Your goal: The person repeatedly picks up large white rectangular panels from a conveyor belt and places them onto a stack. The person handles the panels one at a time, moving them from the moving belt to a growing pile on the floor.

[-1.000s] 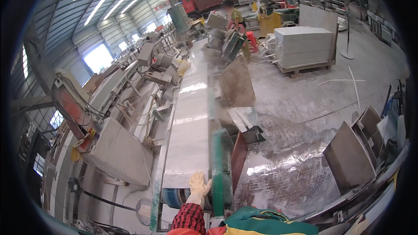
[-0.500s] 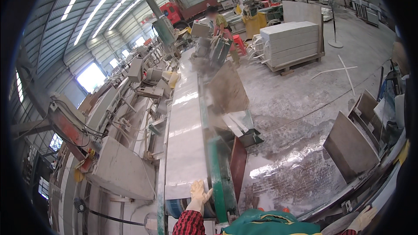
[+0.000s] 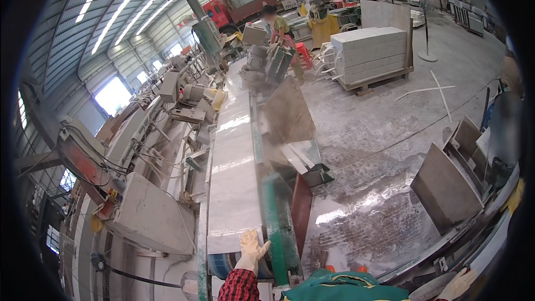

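A long white stone slab (image 3: 231, 189), wet and shiny, lies on a narrow conveyor that runs away from me. On its near end rests my left hand (image 3: 252, 248), in a pale glove, palm down with the fingers spread. Just below that hand a blue roller (image 3: 221, 266) shows under the slab's end. A green side rail (image 3: 274, 226) runs along the right of the slab, close to my thumb. My right hand (image 3: 460, 283), also gloved, is out at the lower right with its fingers stretched and nothing visible in it.
Machine motors (image 3: 193, 92) stand left of the conveyor. A person (image 3: 280, 28) works at its far end. Brown boards (image 3: 447, 189) lean at the right, and a red-brown panel (image 3: 301, 206) stands beside the rail. Stacked white blocks (image 3: 370, 56) sit on a pallet.
The view has shifted slightly, so the scene sits a little further left. My left hand stays on the slab's near end. A blurred dark shape now shows at the right edge.
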A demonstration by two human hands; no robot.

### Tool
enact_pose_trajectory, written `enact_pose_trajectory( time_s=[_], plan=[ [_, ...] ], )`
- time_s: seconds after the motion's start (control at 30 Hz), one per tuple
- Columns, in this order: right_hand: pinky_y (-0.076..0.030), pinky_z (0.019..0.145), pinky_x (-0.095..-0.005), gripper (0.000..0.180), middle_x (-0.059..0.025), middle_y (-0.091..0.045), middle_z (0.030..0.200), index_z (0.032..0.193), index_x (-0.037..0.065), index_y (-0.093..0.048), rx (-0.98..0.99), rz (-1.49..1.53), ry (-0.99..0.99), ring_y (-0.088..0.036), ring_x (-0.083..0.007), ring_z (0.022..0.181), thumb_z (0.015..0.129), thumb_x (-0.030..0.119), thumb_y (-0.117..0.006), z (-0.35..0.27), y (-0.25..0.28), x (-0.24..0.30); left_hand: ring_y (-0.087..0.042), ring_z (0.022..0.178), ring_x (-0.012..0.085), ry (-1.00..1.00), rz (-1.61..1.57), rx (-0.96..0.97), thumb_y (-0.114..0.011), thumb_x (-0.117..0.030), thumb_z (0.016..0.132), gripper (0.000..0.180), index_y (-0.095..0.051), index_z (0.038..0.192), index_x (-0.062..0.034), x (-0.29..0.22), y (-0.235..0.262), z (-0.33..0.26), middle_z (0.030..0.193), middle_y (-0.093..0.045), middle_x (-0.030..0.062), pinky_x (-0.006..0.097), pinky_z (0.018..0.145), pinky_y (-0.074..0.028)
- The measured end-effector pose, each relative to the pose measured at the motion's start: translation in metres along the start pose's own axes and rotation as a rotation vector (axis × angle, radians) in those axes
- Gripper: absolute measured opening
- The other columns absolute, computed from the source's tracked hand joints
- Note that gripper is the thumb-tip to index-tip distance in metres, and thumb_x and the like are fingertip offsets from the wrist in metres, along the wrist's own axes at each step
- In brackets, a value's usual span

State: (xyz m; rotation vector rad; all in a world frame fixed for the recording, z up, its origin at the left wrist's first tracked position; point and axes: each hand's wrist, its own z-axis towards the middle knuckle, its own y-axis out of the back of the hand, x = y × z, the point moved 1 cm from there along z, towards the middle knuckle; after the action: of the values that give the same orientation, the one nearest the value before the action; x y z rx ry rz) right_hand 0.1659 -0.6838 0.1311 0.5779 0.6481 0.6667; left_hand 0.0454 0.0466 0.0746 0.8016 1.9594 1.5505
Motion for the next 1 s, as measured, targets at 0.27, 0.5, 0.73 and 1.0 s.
enact_pose_trajectory(
  time_s=[0.27, 0.5, 0.73, 1.0],
  plan=[
    [-0.049, 0.09, -0.0447, 0.055, -0.0216, -0.058, 0.124, 0.129, -0.003, -0.051, -0.05, 0.006, 0.015, -0.058, -0.0348, 0.111, 0.093, 0.039, -0.052, -0.01, -0.007, -0.002, -0.027, 0.139, 0.0434, -0.003, -0.027, -0.013, -0.067, -0.058, 0.077, 0.093, -0.033, 0.144, -0.002, 0.0, -0.004, 0.003, 0.147, -0.029, 0.0295, 0.048, 0.115, -0.022],
    [-0.048, 0.09, -0.0456, 0.049, -0.0217, -0.06, 0.119, 0.121, -0.004, -0.056, -0.065, 0.019, 0.028, -0.059, -0.0346, 0.108, 0.091, 0.034, -0.055, -0.006, 0.022, 0.005, -0.023, 0.141, 0.0428, 0.008, -0.022, -0.001, -0.067, -0.058, 0.077, 0.096, -0.029, 0.146, -0.0023, 0.001, -0.003, 0.004, 0.15, -0.026, 0.0289, 0.047, 0.117, -0.019],
    [-0.048, 0.087, -0.0465, 0.045, -0.0211, -0.063, 0.111, 0.11, -0.003, -0.061, 0.038, -0.019, 0.019, -0.06, -0.0363, 0.103, 0.09, 0.037, -0.055, -0.013, 0.018, 0.002, -0.024, 0.14, 0.0432, 0.005, -0.021, -0.011, -0.067, -0.058, 0.077, 0.095, -0.031, 0.146, -0.0021, -0.002, 0.001, 0.005, 0.149, -0.028, 0.0294, 0.047, 0.116, -0.019],
    [-0.044, 0.095, -0.049, 0.05, -0.0223, -0.061, 0.116, 0.114, -0.004, -0.06, -0.065, -0.065, 0.066, -0.058, -0.0378, 0.11, 0.093, 0.04, -0.051, -0.026, 0.014, 0.001, -0.025, 0.139, 0.0443, 0.004, -0.062, 0.006, -0.068, -0.058, 0.076, 0.095, -0.032, 0.145, -0.0028, -0.001, -0.001, 0.009, 0.148, -0.028, 0.0302, 0.048, 0.115, -0.021]
  ],
)
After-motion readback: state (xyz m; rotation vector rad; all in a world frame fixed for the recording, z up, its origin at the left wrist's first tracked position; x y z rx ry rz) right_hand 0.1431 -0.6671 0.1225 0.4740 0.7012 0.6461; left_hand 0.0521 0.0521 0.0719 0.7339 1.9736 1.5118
